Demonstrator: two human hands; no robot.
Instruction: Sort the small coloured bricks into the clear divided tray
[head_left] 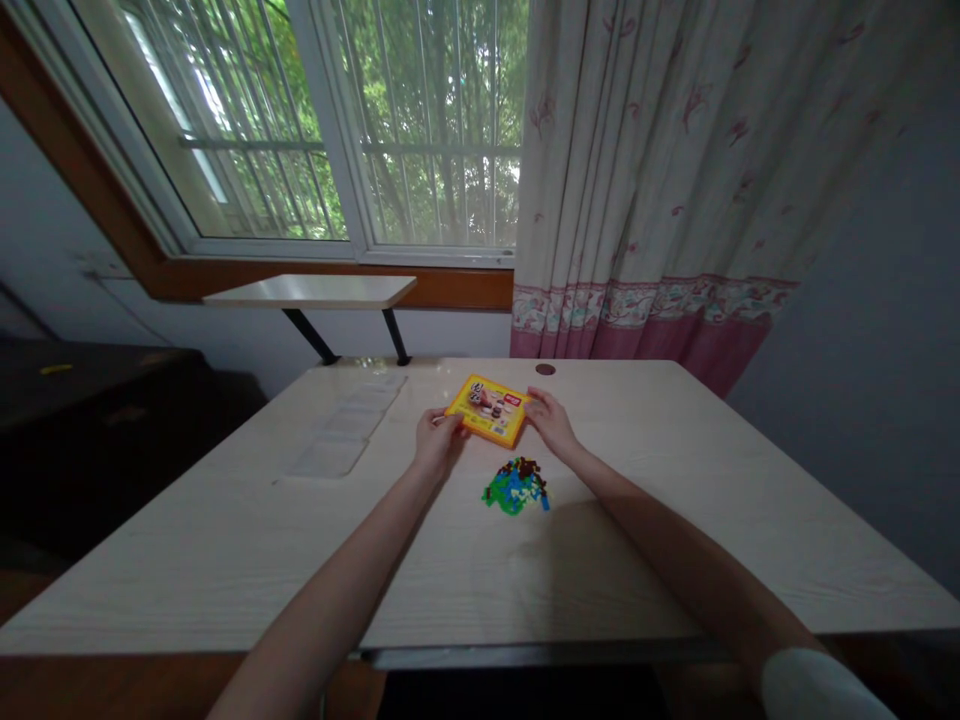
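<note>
Between my two hands is a flat yellow box with printed pictures on its face, tilted a little. My left hand grips its left corner, with the thumb on the near edge. At the right edge, my right hand holds the box with its fingers on the side. Just in front of the box, on the table, lies a small heap of building-block pieces in green, blue, dark brown and pale yellow. The underside of the box is hidden.
A clear plastic tray with compartments lies on the left of the pale wooden table. A small raised shelf stands at the back left. Behind are a window and a curtain. A dark round disc sits near the back edge.
</note>
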